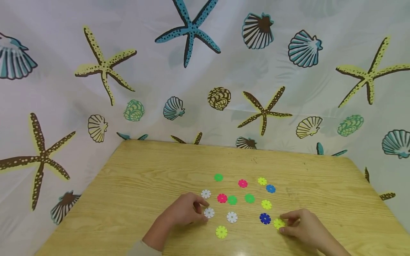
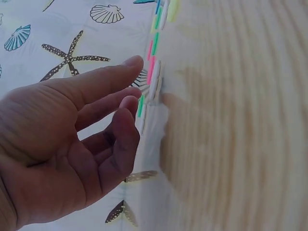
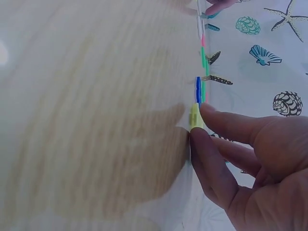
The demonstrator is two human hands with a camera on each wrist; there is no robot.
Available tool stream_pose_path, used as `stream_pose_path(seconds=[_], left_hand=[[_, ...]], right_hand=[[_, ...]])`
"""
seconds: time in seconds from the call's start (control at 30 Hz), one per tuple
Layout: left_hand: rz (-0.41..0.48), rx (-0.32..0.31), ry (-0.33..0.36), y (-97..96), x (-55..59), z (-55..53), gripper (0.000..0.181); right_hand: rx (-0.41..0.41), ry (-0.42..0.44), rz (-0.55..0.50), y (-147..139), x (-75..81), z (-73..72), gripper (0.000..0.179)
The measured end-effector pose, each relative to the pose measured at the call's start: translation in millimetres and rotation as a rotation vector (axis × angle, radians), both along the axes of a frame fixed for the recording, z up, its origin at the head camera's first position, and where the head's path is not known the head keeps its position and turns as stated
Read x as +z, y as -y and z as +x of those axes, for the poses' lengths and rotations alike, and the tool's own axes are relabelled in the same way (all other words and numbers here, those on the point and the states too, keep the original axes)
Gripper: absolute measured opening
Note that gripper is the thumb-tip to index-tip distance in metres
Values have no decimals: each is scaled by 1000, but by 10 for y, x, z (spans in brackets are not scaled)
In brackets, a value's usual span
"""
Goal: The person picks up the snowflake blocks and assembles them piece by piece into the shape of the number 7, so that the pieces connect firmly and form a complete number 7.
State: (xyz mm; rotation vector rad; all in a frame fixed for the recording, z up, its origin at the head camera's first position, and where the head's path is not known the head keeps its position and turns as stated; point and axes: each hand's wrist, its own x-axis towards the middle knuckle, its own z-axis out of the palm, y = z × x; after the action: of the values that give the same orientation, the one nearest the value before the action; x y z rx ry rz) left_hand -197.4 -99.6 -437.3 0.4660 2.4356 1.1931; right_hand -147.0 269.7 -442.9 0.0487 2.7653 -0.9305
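Observation:
Flat, notched plastic discs in several colours lie on the wooden table. My left hand (image 1: 187, 209) is at a white interlocking disc (image 1: 209, 213); its thumb and index finger stand apart at the disc's left side. The left wrist view shows no disc held by the left hand (image 2: 91, 130). On the right, my right hand (image 1: 302, 225) pinches a yellow interlocking disc (image 1: 278, 223) between thumb and finger. Seen from the right wrist, that yellow disc (image 3: 195, 117) is edge-on between the fingertips. A dark blue disc (image 1: 265, 218) lies just left of it.
Around the hands lie white (image 1: 232, 217), yellow (image 1: 221, 232), pink (image 1: 222, 198), green (image 1: 250, 198) and lighter blue discs (image 1: 270, 188). A pink disc and a green disc (image 1: 232, 200) touch or nearly touch. A cloth with starfish and shells (image 1: 198, 81) hangs along the table's back and sides.

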Motion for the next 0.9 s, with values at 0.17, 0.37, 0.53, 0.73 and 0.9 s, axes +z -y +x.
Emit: stream_pose_path(seconds=[0.17, 0.37, 0.53, 0.73, 0.9], left_hand=[[2, 37, -10, -24, -36, -11, 42], [-18, 46, -69, -63, -105, -25, 34], [-32, 36, -94, -90, -131, -28, 31], [-59, 50, -116, -100, -135, -35, 28], [-103, 53, -134, -108, -109, -31, 26]], right_hand=[[-39, 11, -22, 9, -31, -24, 37], [-55, 22, -12, 49, -43, -39, 36], [-53, 21, 22, 52, -41, -28, 35], [-62, 21, 8, 51, -46, -33, 36], [-74, 2, 6, 60, -52, -38, 36]])
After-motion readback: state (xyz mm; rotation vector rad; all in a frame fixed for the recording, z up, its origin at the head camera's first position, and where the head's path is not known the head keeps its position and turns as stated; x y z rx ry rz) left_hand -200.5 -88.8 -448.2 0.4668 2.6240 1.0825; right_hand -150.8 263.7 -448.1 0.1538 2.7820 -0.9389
